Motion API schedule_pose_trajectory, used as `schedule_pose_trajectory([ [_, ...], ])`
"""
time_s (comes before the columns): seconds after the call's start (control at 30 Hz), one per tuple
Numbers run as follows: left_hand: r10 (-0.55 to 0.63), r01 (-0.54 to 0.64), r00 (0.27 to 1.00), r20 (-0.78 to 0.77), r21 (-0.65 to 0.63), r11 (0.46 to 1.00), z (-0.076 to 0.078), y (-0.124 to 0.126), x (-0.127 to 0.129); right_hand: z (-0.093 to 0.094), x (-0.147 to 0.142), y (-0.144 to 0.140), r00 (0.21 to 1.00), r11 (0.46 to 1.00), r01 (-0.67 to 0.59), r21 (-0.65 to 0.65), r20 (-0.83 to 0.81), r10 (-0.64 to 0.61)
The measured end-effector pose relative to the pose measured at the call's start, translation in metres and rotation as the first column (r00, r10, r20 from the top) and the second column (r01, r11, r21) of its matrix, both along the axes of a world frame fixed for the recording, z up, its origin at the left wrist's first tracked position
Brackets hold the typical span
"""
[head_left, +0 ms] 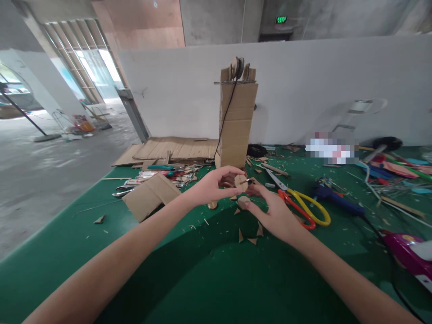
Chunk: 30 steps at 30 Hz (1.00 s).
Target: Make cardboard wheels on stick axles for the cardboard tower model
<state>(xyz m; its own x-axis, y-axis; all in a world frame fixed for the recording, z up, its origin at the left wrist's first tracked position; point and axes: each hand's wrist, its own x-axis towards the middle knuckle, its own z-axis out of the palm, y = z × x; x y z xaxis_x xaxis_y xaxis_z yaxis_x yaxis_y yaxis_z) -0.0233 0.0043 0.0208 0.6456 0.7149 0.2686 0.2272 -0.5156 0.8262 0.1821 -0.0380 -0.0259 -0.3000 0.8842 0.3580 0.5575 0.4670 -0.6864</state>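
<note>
Both my hands meet above the green table [209,279], just in front of a tall cardboard tower [236,121]. My left hand [216,184] pinches a small round cardboard disc [240,182] between thumb and fingers. My right hand [270,209] holds a thin stick at the disc's right side, with another small cardboard piece [243,201] at its fingertips. The tower carries a pulley-like wheel [239,67] on top, and a black cord runs down its front. Small cardboard offcuts [251,236] lie under my hands.
Red-and-yellow scissors [303,207] lie right of my right hand, then a blue glue gun [337,200] and a pink tool [408,252]. A folded cardboard piece [150,195] and hand tools [158,173] sit to the left. Flat cardboard sheets [175,150] lie behind.
</note>
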Motion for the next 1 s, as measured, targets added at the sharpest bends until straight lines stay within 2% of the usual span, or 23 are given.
schedule_pose_trajectory([
  [0.17,-0.027,0.05,0.975,0.22,-0.098,0.994,-0.008,-0.009,0.013,0.003,-0.012,-0.006,0.967,0.988,-0.116,-0.099,-0.239,0.09],
  [0.33,-0.031,0.039,0.97,0.24,-0.025,0.999,-0.007,-0.02,0.021,-0.001,-0.012,-0.005,0.951,0.999,-0.042,-0.025,-0.309,0.032],
  [0.43,-0.037,0.045,0.972,0.233,-0.027,0.999,-0.003,-0.023,0.022,0.0,-0.008,-0.003,0.967,0.995,0.012,0.098,-0.253,0.013],
  [0.5,-0.033,0.051,0.972,0.231,-0.074,0.996,0.0,-0.025,0.024,0.002,-0.006,-0.004,0.978,0.989,0.02,0.148,-0.208,0.011],
  [0.6,-0.019,0.073,0.968,0.25,-0.206,0.976,0.005,-0.029,0.026,0.003,-0.003,-0.005,0.992,0.989,0.0,0.147,-0.127,0.019],
  [0.7,-0.009,0.122,0.956,0.294,-0.369,0.921,0.008,-0.03,0.027,0.002,0.0,-0.003,0.999,0.984,0.029,0.175,-0.045,-0.022],
  [0.8,0.069,0.072,0.958,0.278,-0.466,0.882,0.008,-0.026,0.026,0.0,0.004,0.001,0.996,0.966,0.065,0.249,0.037,-0.076],
  [0.9,0.165,0.002,0.944,0.286,-0.503,0.864,0.006,-0.021,0.026,0.0,0.007,0.004,0.992,0.948,0.059,0.312,0.088,-0.091],
  [1.0,0.188,0.018,0.921,0.342,-0.518,0.855,0.004,-0.022,0.027,0.003,0.006,0.002,0.994,0.946,0.03,0.324,0.087,-0.061],
])
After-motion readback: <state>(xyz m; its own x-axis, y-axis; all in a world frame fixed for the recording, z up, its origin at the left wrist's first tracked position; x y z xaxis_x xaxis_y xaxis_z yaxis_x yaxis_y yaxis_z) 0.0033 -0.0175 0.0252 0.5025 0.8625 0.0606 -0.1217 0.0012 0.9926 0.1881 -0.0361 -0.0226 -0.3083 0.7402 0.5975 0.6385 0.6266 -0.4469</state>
